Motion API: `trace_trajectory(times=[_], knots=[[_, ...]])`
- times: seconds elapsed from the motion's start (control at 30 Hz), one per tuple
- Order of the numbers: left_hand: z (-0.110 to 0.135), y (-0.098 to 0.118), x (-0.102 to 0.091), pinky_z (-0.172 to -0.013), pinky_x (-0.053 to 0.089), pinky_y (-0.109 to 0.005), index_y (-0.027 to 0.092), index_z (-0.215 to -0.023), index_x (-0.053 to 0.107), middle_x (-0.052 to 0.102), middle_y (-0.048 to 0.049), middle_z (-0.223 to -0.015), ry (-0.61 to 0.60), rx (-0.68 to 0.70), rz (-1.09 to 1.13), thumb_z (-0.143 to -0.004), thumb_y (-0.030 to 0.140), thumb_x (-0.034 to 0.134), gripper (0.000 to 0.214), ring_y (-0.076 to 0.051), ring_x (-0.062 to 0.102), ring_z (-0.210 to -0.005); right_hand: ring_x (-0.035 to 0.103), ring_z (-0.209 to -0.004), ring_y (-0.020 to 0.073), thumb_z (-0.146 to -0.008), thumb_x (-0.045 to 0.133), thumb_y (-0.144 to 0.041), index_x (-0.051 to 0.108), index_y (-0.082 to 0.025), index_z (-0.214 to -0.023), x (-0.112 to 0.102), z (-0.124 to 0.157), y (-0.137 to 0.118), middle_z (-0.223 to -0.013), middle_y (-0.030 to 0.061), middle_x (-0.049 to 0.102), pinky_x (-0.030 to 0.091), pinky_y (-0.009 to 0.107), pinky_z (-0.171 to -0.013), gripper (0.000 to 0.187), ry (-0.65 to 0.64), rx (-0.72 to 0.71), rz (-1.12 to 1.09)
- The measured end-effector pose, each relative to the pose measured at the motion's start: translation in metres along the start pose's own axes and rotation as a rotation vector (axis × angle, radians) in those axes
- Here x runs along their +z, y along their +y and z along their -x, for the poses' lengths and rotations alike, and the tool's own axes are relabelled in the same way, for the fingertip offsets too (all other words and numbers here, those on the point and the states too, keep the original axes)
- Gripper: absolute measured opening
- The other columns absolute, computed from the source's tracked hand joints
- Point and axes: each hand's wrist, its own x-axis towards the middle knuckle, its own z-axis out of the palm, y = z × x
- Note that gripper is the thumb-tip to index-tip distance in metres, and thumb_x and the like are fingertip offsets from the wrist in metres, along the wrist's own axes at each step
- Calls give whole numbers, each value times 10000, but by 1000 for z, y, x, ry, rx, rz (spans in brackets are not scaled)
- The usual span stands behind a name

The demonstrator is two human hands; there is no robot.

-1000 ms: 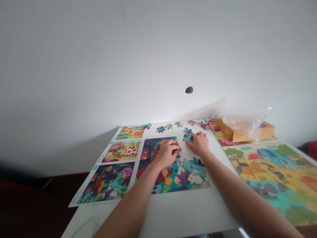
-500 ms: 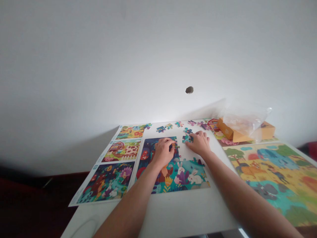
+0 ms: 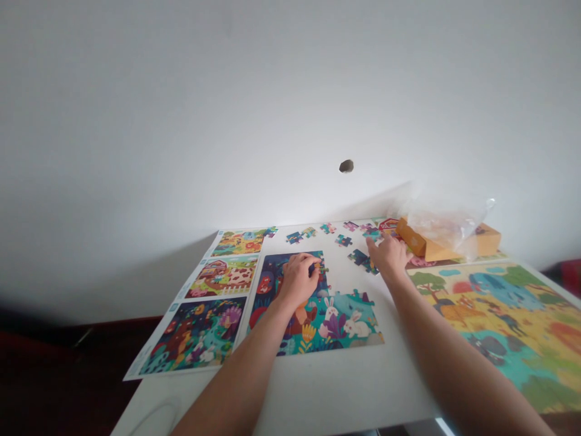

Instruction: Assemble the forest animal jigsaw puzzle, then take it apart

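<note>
Nearest, two bare forearms reaching across a white tabletop (image 3: 308, 393), the hands well apart. Left hand (image 3: 297, 280), fingers curled, resting over the dark blue corner of a partly assembled cardboard jigsaw puzzle (image 3: 336, 327) showing white rabbits and purple flowers on teal, with fingertips (image 3: 314, 261) pinched on a small multicoloured jigsaw piece (image 3: 321, 265) at the edge of the puzzle's unfilled gap. Right hand (image 3: 388, 257) open, fingers spread and angled down just beside two loose blue cardboard pieces (image 3: 359, 257) on the bare table; contact with them impossible to tell. Left of the puzzle, a long white printed sheet (image 3: 195, 333) of three bright scenes, one with a red barn. Farther on, small scattered jigsaw pieces (image 3: 327, 228) along the far table edge. To the right, a large flat tree-and-animal picture (image 3: 512, 321). Beyond it, an orange cardboard box (image 3: 411, 239) under a crumpled clear plastic bag (image 3: 447, 227). Farthest, a plain white wall (image 3: 290, 109) with a small dark hole (image 3: 346, 166).
</note>
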Motion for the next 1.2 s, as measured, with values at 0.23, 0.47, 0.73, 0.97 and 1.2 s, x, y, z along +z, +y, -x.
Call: trace_trajectory(times=[0.23, 0.47, 0.73, 0.97, 1.2], knots=[[0, -2, 2, -906, 442, -397, 258, -993, 710, 684, -41, -1072, 14, 20, -3, -827, 176, 603, 213, -237, 583, -1078, 593, -1093, 359, -885, 476, -506, 654, -158, -1163, 4, 3, -4, -1096, 180, 683, 361, 536, -942, 479, -234, -110, 60], [-1, -2, 2, -913, 439, -419, 256, -996, 710, 681, -46, -1071, 5, 12, -12, -820, 150, 616, 226, -260, 584, -1082, 487, -1234, 436, -665, 687, -647, 609, -123, -1233, -13, 5, 5, -1323, 267, 539, 362, 584, -963, 777, -307, -139, 253], [0, -2, 2, -909, 440, -417, 254, -1009, 707, 682, -51, -1076, 12, 11, -2, -825, 162, 632, 218, -258, 586, -1086, 631, -1044, 351, -684, 718, -561, 700, -156, -1020, -15, 8, 2, -1086, 194, 691, 450, 443, -850, 526, -406, -188, 246], [-1, -4, 4, -955, 442, -434, 275, -1303, 549, 688, -50, -1132, 70, -1, 103, -781, 318, 749, 560, -261, 606, -1088, 553, -585, 159, -911, 432, -506, 612, -182, -625, -6, 26, -21, -568, 20, 586, 353, 254, -561, 467, -299, -460, -400], [-4, 1, -2, -965, 477, -393, 292, -1312, 541, 702, -25, -1008, 131, 56, 228, -781, 286, 761, 575, -219, 647, -1013, 468, -563, 125, -905, 460, -516, 586, -178, -646, 8, 41, -30, -569, -20, 527, 334, 232, -566, 444, -415, -578, -718]])
